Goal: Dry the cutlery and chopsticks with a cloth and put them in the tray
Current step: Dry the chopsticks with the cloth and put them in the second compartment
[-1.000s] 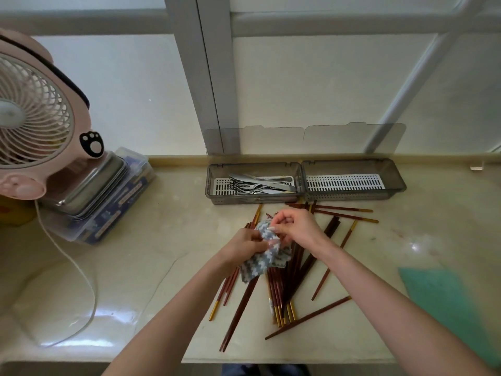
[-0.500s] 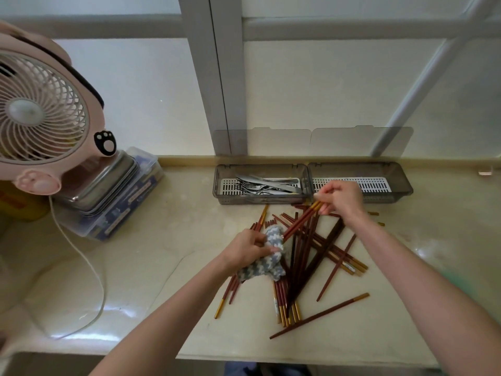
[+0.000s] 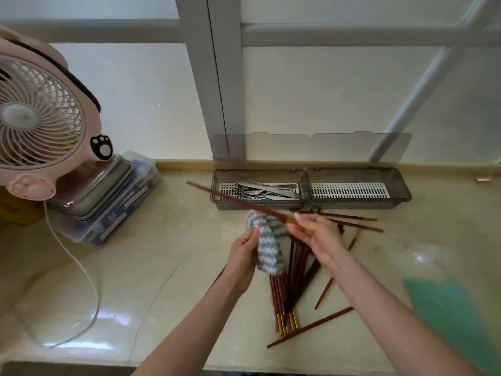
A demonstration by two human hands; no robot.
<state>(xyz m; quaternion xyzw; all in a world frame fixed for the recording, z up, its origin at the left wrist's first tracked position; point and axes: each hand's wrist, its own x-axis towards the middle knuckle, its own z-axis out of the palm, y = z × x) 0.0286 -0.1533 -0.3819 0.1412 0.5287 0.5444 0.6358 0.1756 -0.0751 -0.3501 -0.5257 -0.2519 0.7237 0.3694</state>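
My left hand (image 3: 244, 256) curls round the cloth (image 3: 268, 240); my right hand (image 3: 317, 237) pinches a chopstick (image 3: 230, 198) by its gold end, tip at ten o'clock; I should wrap, squeeze, pull slowly, then lay it in the tray (image 3: 352, 203) at twelve o'clock.

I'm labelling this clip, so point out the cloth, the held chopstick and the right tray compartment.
cloth (image 3: 267, 245), head view, middle of the striped fabric.
held chopstick (image 3: 235, 200), head view, middle of its dark shaft.
right tray compartment (image 3: 357, 203), head view, its front wall.
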